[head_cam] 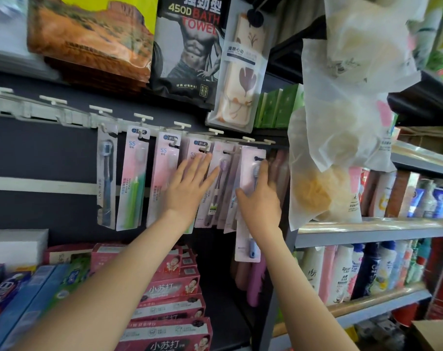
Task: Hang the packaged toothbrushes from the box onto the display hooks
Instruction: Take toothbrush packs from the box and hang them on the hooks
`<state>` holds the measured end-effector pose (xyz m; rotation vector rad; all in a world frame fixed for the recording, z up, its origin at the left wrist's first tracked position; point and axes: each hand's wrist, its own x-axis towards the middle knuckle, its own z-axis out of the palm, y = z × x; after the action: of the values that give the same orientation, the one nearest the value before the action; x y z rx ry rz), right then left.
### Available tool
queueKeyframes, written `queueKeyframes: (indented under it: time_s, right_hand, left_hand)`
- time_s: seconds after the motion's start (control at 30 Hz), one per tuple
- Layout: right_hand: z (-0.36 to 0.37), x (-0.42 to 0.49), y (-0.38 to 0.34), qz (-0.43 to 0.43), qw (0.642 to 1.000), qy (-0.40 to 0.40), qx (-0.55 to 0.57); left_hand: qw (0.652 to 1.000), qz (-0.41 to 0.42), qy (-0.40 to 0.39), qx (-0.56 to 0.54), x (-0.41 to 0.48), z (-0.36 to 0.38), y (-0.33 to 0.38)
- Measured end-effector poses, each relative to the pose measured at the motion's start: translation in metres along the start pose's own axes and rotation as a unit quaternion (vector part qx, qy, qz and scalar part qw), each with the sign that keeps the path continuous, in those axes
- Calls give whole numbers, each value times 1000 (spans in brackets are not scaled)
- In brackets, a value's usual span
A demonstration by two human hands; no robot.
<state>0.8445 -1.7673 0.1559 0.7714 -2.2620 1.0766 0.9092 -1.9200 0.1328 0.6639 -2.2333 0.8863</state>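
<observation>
my left hand (190,186), fingers straight, presses the hung toothbrush packs (164,171) aside, i think for room; my right hand (262,198) grips a pink toothbrush pack (248,163), its hole near a display hook (269,141).

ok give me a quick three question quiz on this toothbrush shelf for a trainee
1. True or false: the left hand grips a pack.
2. Which hand holds the pack with the blue brush? A) the left one B) the right hand
3. Fill in: the second pack from the left holds a ____ brush.

Key: 1 false, it lies flat with straight fingers on the hanging packs; 2 B; 3 green.
</observation>
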Motion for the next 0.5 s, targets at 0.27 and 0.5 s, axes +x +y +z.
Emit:
queueKeyframes:
  time_s: [0.27, 0.5]
  right_hand:
    - [-11, 19, -8, -18, 994, -32, -99]
    - [6, 34, -20, 2, 998, -44, -38]
  left_hand:
    - [1000, 2, -18, 14, 1, -1, -4]
    - [1000, 3, -23, 14, 2, 0, -4]
